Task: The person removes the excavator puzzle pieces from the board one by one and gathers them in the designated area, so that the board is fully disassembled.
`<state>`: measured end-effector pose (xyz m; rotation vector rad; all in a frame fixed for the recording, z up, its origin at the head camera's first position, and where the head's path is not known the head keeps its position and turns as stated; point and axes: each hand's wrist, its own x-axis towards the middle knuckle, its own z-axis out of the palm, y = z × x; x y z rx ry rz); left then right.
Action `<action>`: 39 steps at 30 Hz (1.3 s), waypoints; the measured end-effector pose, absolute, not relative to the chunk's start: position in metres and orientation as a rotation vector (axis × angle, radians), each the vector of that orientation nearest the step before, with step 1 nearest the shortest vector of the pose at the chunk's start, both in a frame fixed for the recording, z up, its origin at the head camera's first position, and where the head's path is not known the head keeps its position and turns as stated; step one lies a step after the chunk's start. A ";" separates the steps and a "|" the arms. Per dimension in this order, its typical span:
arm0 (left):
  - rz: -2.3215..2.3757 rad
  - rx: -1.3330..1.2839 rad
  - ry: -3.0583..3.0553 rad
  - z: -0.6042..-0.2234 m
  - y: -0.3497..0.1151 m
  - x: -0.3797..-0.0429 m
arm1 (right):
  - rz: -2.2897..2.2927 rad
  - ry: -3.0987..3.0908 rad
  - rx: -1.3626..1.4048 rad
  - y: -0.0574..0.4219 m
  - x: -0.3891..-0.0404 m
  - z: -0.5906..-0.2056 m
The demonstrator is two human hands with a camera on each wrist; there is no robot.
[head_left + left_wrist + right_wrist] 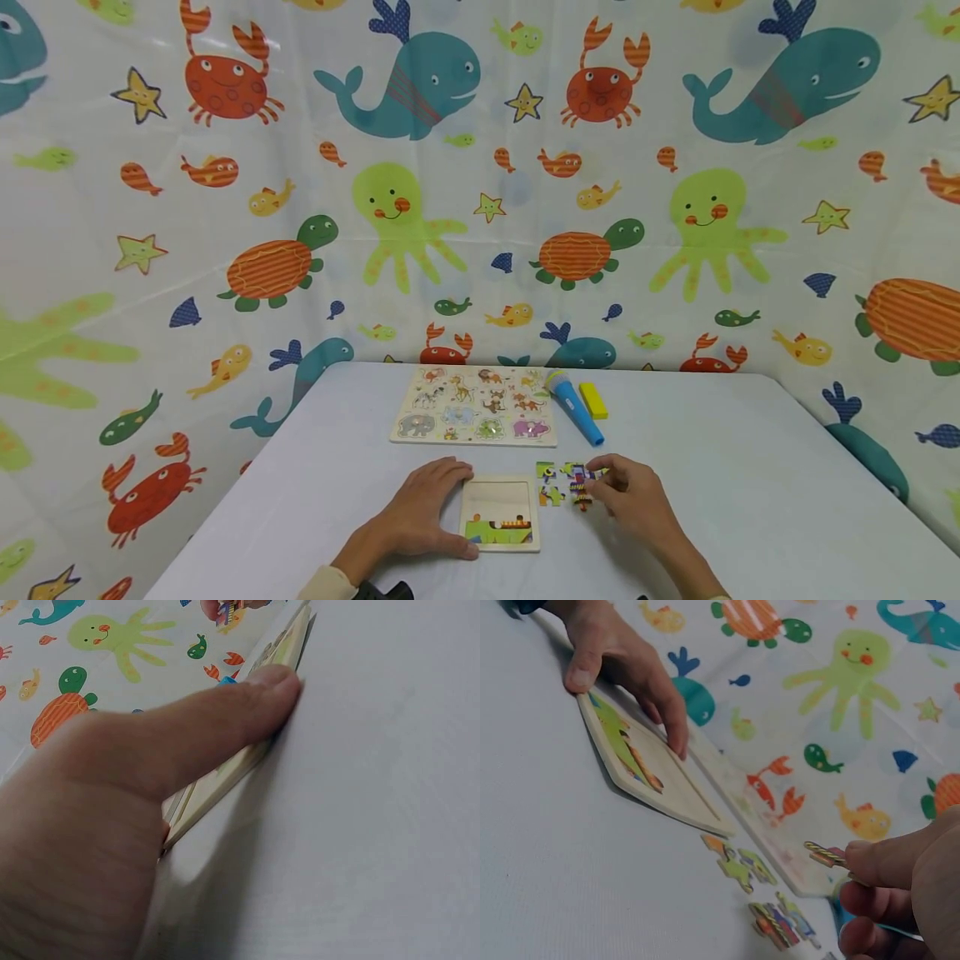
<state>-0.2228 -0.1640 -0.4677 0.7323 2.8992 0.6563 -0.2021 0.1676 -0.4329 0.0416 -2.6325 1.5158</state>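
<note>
A small square wooden puzzle tray (497,499) lies at the front of the table, its lower part filled with green and orange picture pieces. My left hand (427,510) grips the tray's left side, thumb at the near corner and fingers at the far one. Between thumb and fingertips, my right hand (633,497) pinches a jigsaw piece (823,853) with a striped edge, raised above the table in the right wrist view. Several loose jigsaw pieces (551,497) lie just right of the tray, partly hidden behind the right hand.
Behind the tray lies a wooden animal puzzle board (472,439). A blue toy microphone (577,410) rests at its right edge, beside a yellow block (593,401). A sea-animal printed curtain (480,300) hangs behind the white table (750,483).
</note>
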 end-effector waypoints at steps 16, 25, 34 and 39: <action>0.648 0.742 2.903 -0.466 -0.164 -0.222 | 1.517 -2.626 -0.070 0.190 -0.206 -0.451; 0.659 0.752 2.906 -0.467 -0.165 -0.222 | 1.553 -2.600 -0.145 0.196 -0.211 -0.456; 0.640 0.756 2.910 -0.467 -0.166 -0.224 | 1.519 -2.608 -0.201 0.198 -0.213 -0.458; 0.640 0.770 2.912 -0.467 -0.165 -0.223 | 1.488 -2.626 -0.224 0.198 -0.214 -0.459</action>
